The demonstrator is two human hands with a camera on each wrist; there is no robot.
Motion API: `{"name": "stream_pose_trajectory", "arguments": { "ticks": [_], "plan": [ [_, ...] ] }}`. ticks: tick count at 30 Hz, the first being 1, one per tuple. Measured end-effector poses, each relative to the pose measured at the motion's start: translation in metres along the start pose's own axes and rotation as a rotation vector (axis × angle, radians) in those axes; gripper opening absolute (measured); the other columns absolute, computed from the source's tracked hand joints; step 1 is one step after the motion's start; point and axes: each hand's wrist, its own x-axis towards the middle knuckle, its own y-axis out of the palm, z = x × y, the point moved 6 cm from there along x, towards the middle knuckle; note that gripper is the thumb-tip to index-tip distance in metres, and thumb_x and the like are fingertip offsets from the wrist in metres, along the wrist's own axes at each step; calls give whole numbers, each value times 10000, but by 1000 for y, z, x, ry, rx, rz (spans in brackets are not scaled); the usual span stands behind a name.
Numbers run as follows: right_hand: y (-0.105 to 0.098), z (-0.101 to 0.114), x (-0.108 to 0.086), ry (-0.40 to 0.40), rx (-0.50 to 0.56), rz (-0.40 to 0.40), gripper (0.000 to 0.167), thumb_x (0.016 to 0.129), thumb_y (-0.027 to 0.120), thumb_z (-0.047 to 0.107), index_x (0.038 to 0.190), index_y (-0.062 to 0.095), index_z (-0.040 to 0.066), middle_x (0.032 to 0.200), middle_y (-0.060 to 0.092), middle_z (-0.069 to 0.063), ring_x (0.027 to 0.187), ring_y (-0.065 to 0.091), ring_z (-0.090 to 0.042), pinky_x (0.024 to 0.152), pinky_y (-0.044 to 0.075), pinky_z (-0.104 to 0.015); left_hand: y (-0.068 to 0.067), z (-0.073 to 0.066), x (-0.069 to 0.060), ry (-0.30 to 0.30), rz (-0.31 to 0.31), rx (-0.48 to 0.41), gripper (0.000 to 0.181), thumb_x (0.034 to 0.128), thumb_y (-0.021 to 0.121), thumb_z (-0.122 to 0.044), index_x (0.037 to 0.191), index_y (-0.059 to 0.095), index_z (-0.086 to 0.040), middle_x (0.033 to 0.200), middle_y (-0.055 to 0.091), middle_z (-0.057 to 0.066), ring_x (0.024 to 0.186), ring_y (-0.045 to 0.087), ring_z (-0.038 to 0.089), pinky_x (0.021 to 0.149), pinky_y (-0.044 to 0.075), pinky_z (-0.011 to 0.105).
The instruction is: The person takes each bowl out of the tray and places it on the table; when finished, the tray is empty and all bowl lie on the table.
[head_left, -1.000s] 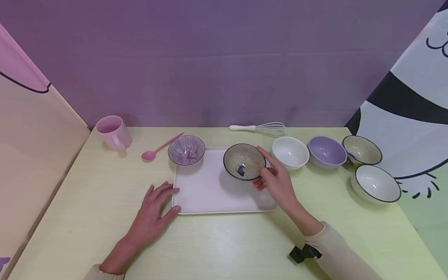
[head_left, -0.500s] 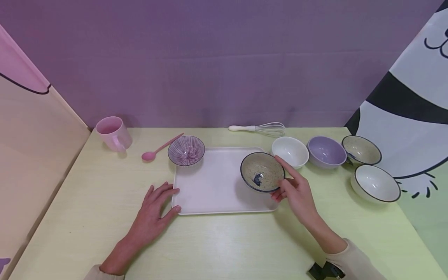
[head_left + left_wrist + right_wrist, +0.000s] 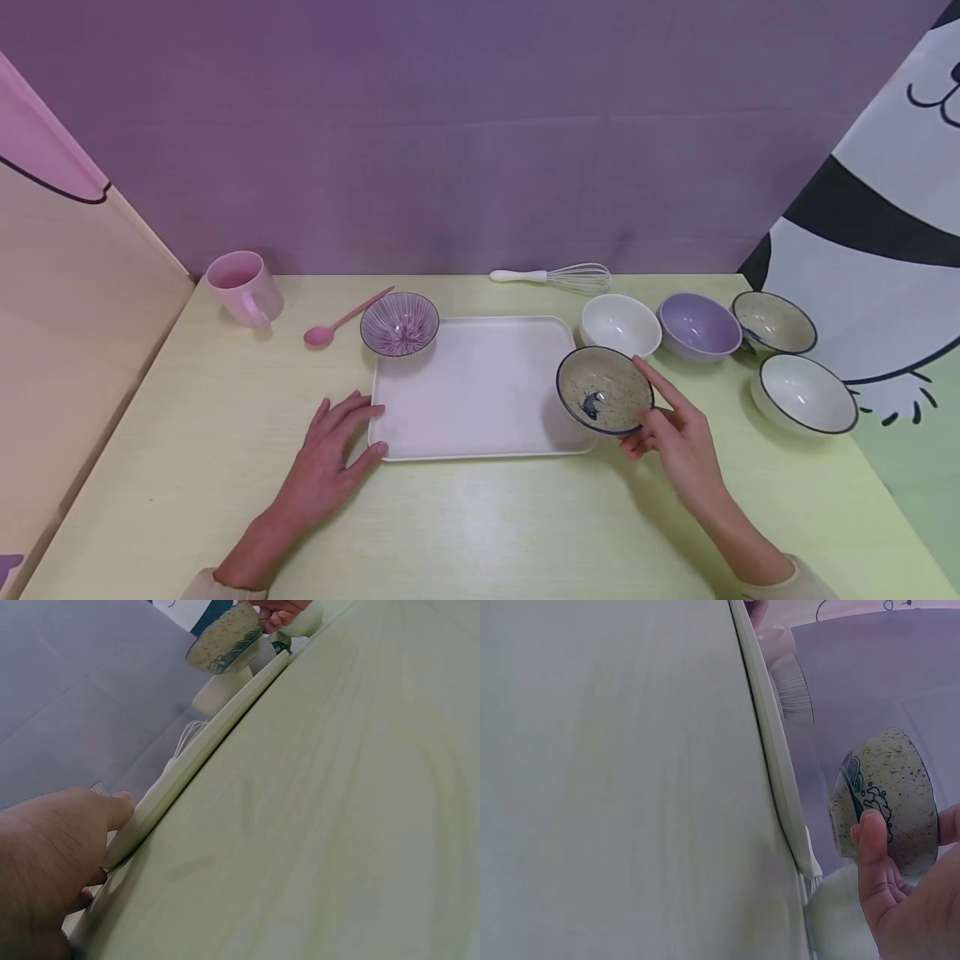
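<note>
My right hand (image 3: 681, 446) grips a speckled beige bowl (image 3: 611, 383) with a dark rim and a blue motif inside. The bowl hangs in the air over the right end of a white rectangular tray (image 3: 472, 392). In the right wrist view, fingers lie against the bowl's patterned outside (image 3: 892, 780). My left hand (image 3: 326, 462) rests at the tray's left edge, fingers spread, with fingertips touching the rim. The left wrist view shows that hand (image 3: 60, 847) against the tray's side (image 3: 187, 761). A purple-striped bowl (image 3: 399, 323) sits at the tray's back left corner.
Right of the tray stand a white bowl (image 3: 621, 323), a purple bowl (image 3: 700, 325), another beige bowl (image 3: 776, 321) and a dark-rimmed white bowl (image 3: 808, 393). A whisk (image 3: 555, 275) lies behind. At left are a pink mug (image 3: 243, 287) and a pink spoon (image 3: 321, 335).
My right hand has carried the beige bowl to the right and toward me, from above the tray's middle to its right end. My left hand has stayed at the tray's edge.
</note>
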Motion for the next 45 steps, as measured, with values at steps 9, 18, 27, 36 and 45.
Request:
{"name": "stream_pose_trajectory", "arguments": {
  "ticks": [9, 18, 27, 36, 45],
  "plan": [
    [-32, -10, -9, 14, 71, -42, 657, 1071, 434, -100, 1650, 546, 187, 693, 750, -125, 582, 733, -184, 534, 646, -277, 0, 1, 2, 14, 0, 2, 479, 1005, 827, -216, 1438, 700, -57, 1513, 637, 192, 1541, 478, 440, 1355, 189, 663],
    [-64, -18, -15, 17, 122, -89, 671, 1087, 406, -100, 1619, 583, 268, 691, 763, -110, 591, 752, -163, 548, 653, -262, 1, 1, 2, 11, 3, -4, 477, 1008, 821, -218, 1437, 697, -51, 1521, 630, 204, 1546, 474, 445, 1357, 181, 660],
    [-83, -27, -20, 28, 160, -102, 687, 1096, 406, -105, 1633, 564, 292, 772, 804, -105, 632, 781, -156, 580, 662, -256, 2, 2, 1, -2, 8, 0, 480, 1013, 818, -224, 1447, 698, -57, 1533, 628, 196, 1551, 471, 434, 1360, 183, 656],
    [-98, -36, -28, 43, 212, -124, 697, 1114, 388, -91, 1680, 502, 301, 866, 811, -51, 674, 792, -150, 618, 673, -260, 1, 1, 0, 16, -11, -3, 458, 1007, 820, -206, 1426, 708, -60, 1519, 636, 194, 1531, 487, 440, 1346, 197, 667],
    [-110, -46, -30, 46, 259, -163, 703, 1122, 371, -84, 1723, 425, 278, 977, 804, 4, 695, 801, -162, 625, 681, -275, 1, 2, -1, 13, -8, -3, 461, 1009, 818, -216, 1430, 706, -63, 1521, 636, 197, 1533, 486, 438, 1351, 189, 663]
  ]
}}
